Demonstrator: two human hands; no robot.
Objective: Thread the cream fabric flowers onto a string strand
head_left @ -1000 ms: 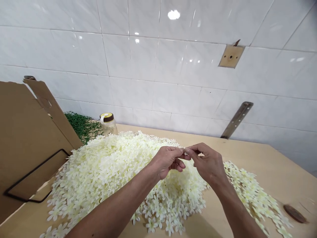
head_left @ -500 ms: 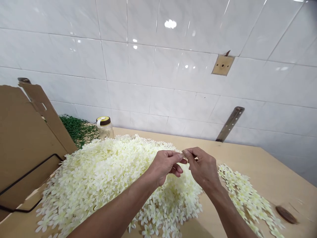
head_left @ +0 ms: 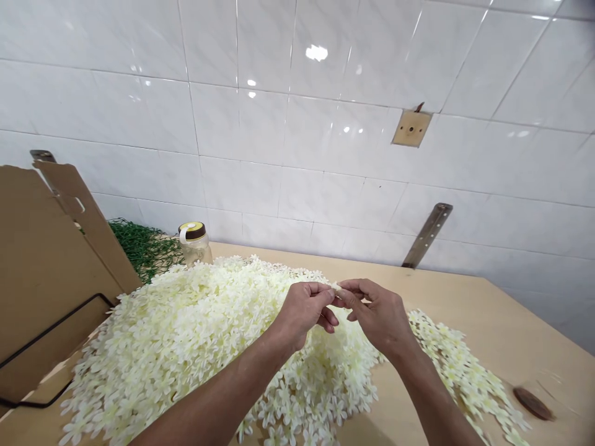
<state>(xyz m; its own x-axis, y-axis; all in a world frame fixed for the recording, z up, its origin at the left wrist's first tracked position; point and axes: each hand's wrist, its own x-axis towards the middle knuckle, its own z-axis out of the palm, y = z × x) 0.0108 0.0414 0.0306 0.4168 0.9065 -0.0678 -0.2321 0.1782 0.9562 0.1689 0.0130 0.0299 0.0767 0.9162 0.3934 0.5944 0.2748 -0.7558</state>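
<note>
A big heap of white and pale yellow artificial flowers [head_left: 199,322] covers the left and middle of the table. Above its right part, my left hand [head_left: 307,310] pinches a small whitish piece between thumb and forefinger, apparently a flower. My right hand [head_left: 372,310] meets it there, thumb and forefinger closed at the same piece. The fingertips of both hands nearly touch and hide most of it. To the right of my right wrist lies a long, thinner spread of similar flowers [head_left: 458,359].
On the left stand brown cardboard [head_left: 51,266] and a black metal frame [head_left: 51,328]. Green netting [head_left: 144,248] and a lidded bottle [head_left: 195,244] are behind the heap. A metal bracket [head_left: 427,235] rises at the wall. A clear container with brown contents [head_left: 533,402] sits at right.
My right hand has turned slightly, its fingers reaching closer to my left fingertips. A bit of the whitish piece now shows between them. The view has shifted slightly.
</note>
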